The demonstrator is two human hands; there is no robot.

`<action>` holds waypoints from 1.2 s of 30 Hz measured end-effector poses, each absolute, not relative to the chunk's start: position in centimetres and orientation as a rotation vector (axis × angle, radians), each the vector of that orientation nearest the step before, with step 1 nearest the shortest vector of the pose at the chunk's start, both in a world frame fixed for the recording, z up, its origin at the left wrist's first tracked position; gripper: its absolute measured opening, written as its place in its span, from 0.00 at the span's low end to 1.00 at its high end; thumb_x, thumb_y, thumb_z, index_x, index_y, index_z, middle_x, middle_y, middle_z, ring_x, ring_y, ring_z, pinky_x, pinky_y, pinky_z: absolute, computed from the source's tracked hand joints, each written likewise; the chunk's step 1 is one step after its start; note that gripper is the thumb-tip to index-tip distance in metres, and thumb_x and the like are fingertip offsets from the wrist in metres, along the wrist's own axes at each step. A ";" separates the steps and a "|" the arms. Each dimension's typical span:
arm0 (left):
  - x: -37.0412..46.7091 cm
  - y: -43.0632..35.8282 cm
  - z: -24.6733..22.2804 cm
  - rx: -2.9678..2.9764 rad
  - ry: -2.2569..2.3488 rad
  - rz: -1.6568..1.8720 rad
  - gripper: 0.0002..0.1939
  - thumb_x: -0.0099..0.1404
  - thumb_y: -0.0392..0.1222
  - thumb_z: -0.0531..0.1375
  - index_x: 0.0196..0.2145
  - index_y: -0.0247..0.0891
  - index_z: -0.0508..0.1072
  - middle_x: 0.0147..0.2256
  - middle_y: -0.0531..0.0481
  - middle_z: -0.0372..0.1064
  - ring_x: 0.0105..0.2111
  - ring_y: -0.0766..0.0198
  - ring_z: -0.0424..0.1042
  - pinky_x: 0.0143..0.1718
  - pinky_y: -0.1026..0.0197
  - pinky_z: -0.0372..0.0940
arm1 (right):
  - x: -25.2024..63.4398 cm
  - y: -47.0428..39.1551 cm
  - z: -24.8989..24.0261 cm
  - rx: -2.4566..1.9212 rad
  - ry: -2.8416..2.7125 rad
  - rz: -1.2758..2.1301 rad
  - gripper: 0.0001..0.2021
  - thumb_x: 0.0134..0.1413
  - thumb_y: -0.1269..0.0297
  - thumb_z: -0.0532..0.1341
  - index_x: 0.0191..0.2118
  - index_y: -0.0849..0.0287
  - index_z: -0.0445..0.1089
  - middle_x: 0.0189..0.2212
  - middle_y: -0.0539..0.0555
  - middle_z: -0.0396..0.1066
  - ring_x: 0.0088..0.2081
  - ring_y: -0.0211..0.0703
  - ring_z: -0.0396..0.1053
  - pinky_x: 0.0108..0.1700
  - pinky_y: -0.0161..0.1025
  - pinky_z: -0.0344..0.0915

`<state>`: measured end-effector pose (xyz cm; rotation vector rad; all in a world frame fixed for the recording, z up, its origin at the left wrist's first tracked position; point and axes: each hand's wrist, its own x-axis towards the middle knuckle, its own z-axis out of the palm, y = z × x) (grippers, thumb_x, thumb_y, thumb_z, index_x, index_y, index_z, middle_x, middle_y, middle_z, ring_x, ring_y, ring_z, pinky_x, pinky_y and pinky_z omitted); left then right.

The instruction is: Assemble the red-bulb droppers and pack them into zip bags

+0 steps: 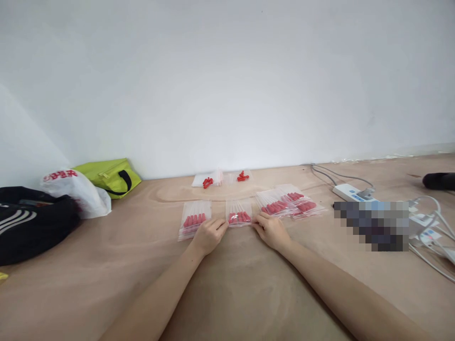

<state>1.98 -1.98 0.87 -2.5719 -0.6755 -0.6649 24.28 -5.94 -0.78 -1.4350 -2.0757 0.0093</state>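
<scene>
A clear zip bag point(239, 207) holding several red-ended sticks lies between my hands. My left hand point(210, 234) pinches its lower left corner, and my right hand point(272, 230) grips the lower right corner, fingers closed. Just left of it, similar filled bags point(195, 214) lie in a small stack, partly behind my left hand. More filled bags point(284, 201) overlap in a pile to the right. Farther back, small red pieces point(207, 182) rest on a stack of pale bags point(199, 179), with another red cluster point(242, 176) beside it.
At the left stand a black bag point(35, 227), a white plastic bag point(76, 194) and a lime-green bag point(110, 175). On the right are a power strip point(350, 193), several cables, a pixelated object point(373, 226) and a black item point(439, 181). A white wall point(227, 85) borders the table's back.
</scene>
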 end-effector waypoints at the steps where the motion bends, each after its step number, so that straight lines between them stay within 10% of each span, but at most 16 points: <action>1: 1.8 -1.9 0.9 -2.569 -0.663 -0.657 0.16 0.66 0.32 0.45 0.32 0.36 0.71 0.28 0.47 0.71 0.27 0.63 0.69 0.28 0.61 0.65 | 24.3 -5.9 -0.7 -1.430 -2.146 -0.090 0.09 0.54 0.69 0.52 0.31 0.59 0.68 0.28 0.53 0.68 0.28 0.37 0.65 0.26 0.32 0.53; 36: 5.1 -2.7 1.3 -2.457 -0.422 -0.849 0.14 0.65 0.31 0.47 0.29 0.32 0.71 0.26 0.48 0.71 0.27 0.63 0.70 0.30 0.61 0.66 | 22.2 -5.8 -0.6 -1.043 -2.196 -0.635 0.11 0.55 0.69 0.50 0.26 0.61 0.66 0.21 0.49 0.66 0.22 0.32 0.59 0.24 0.35 0.44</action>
